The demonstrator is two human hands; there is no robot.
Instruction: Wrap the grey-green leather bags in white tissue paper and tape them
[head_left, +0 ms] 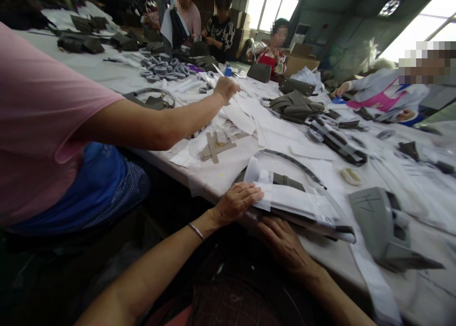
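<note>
My left hand (237, 202) lies flat, fingers together, on white paper wrapping (295, 200) that covers a grey-green bag piece (285, 180) at the near table edge. My right hand (283, 243) sits just below that edge, fingers curled under the bundle's lower rim, gripping it. A dark curved strap (292, 161) arcs over the bundle's far side. A silver bangle (195, 231) is on my left wrist.
A co-worker in pink at my left stretches an arm (160, 122) across the table, hand (226, 88) over white papers. Grey bag parts (386, 231), finished bags (295, 105), rings (160, 69) and paper scraps litter the white table (228, 167). Other people sit along the far side.
</note>
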